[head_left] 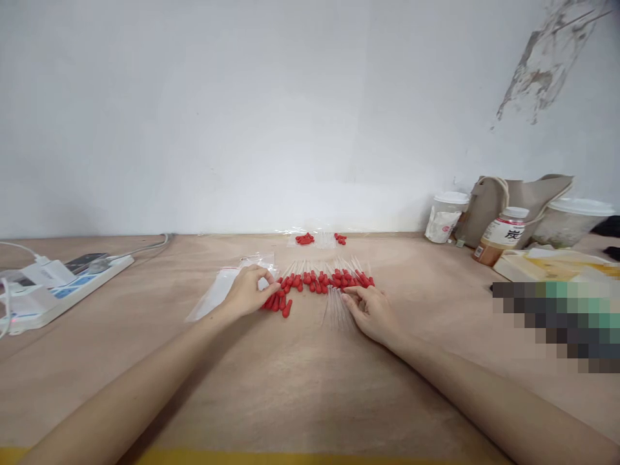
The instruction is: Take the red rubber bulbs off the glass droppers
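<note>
My left hand bends over a small pile of loose red rubber bulbs, with thumb and forefinger closed at one of them. My right hand lies beside a fan of thin clear dropper tubes. Its thumb and forefinger come together at the upper ends of these tubes, pinching one. Just beyond both hands runs a row of droppers, red bulbs toward me and clear tubes pointing to the wall. Under and beside my left wrist is a clear zip bag.
Against the wall lie bags with more red bulbs and clear tubes. A power strip with plugs and cables is on the left. To the right stand a lidded cup, a bottle, a bag and a tub.
</note>
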{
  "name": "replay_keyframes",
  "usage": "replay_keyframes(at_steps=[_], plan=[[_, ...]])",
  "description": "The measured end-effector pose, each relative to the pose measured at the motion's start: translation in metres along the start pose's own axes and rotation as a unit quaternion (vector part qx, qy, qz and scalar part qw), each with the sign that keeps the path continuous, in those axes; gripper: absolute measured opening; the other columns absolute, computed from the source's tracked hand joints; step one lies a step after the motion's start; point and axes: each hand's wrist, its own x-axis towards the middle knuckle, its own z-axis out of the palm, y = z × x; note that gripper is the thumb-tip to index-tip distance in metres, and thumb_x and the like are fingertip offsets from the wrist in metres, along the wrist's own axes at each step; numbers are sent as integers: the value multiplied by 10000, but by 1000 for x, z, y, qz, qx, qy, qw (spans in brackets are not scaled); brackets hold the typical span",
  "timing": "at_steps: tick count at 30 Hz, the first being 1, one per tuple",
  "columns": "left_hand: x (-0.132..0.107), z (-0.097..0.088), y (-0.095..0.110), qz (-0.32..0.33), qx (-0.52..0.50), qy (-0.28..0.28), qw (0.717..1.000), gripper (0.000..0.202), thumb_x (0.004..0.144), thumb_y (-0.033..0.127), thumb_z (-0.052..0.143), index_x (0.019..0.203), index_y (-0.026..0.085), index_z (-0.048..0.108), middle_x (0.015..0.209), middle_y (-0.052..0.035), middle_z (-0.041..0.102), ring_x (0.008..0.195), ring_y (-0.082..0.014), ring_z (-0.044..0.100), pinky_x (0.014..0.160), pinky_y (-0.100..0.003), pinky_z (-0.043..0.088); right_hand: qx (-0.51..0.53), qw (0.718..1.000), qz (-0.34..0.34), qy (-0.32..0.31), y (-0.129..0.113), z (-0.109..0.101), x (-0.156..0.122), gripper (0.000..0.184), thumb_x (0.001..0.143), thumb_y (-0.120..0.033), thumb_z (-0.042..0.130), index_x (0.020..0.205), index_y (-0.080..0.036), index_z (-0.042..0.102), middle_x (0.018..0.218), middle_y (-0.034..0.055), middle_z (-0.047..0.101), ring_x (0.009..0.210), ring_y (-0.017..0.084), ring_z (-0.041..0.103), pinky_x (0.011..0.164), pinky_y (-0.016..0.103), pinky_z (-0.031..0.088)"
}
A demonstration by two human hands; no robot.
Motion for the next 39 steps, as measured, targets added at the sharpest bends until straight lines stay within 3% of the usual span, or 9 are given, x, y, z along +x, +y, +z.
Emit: replay_keyframes(at_steps=[8, 12, 17, 22, 27, 30, 33, 36, 39], plan=[[35, 20, 18, -17, 91, -81, 992, 274, 672, 489, 595, 730, 221, 619, 886, -58, 578, 947, -274, 497, 780, -383, 377, 42, 999, 7, 22, 4, -2, 1, 279, 832, -393, 411, 854, -218, 628, 685, 7, 630, 685, 160, 545, 702, 303, 355], [37, 23, 13, -22, 61, -64, 996, 214, 711, 415, 586, 683, 208, 629, 904, -56, 584, 927, -250, 515, 766, -349, 390, 39, 999, 5, 29, 5, -2, 1, 269, 828, -384, 423, 859, -216, 630, 698, 13, 633, 692, 162, 552, 716, 317, 366], [16, 21, 8, 12, 9, 59, 998, 191, 756, 350, 551, 671, 185, 591, 872, -39, 588, 884, -209, 523, 788, -342, 390, 69, 995, -30, 69, 7, 2, 1, 260, 816, -377, 455, 896, -189, 616, 726, 42, 614, 713, 169, 557, 671, 308, 418], [-27, 18, 18, 98, -19, 131, 986, 153, 811, 285, 501, 737, 194, 600, 888, -37, 595, 876, -190, 513, 780, -349, 362, 73, 986, -111, 102, 6, 4, -1, 316, 789, -365, 507, 1058, -206, 553, 970, 83, 551, 897, 191, 538, 772, 340, 456], [-49, 25, 27, 191, -55, 119, 973, 97, 824, 228, 506, 789, 196, 590, 880, -27, 609, 884, -170, 512, 796, -344, 346, -33, 971, -207, 117, 0, -2, -5, 576, 747, -434, 550, 1263, -218, 412, 1226, 113, 445, 1133, 251, 421, 932, 417, 365], [-49, 30, 28, 250, -61, 107, 960, 62, 815, 206, 524, 812, 201, 586, 868, -18, 616, 864, -161, 515, 796, -343, 347, -101, 952, -268, 110, -4, -6, -7, 564, 758, -445, 546, 1264, -230, 423, 1277, 99, 438, 1172, 265, 385, 969, 448, 287], [-48, 32, 27, 286, -56, 111, 950, 53, 806, 188, 537, 817, 204, 585, 848, -14, 625, 844, -160, 515, 782, -345, 348, -113, 936, -322, 84, -6, -8, -8, 394, 787, -393, 541, 1162, -274, 520, 1163, 43, 558, 1131, 237, 428, 984, 465, 220], [-49, 33, 27, 298, -59, 120, 945, 55, 805, 184, 536, 812, 205, 587, 836, -14, 629, 840, -162, 515, 776, -345, 354, -93, 931, -347, 59, -7, -6, -9, 271, 814, -309, 532, 1078, -266, 577, 943, 5, 653, 1015, 188, 493, 927, 393, 289], [-51, 32, 31, 299, -72, 114, 945, 51, 802, 196, 540, 798, 204, 591, 824, -14, 628, 829, -162, 514, 775, -344, 364, -77, 931, -353, 49, -8, -3, -10, 219, 821, -264, 524, 1023, -240, 607, 769, -5, 656, 856, 155, 518, 852, 339, 336]])
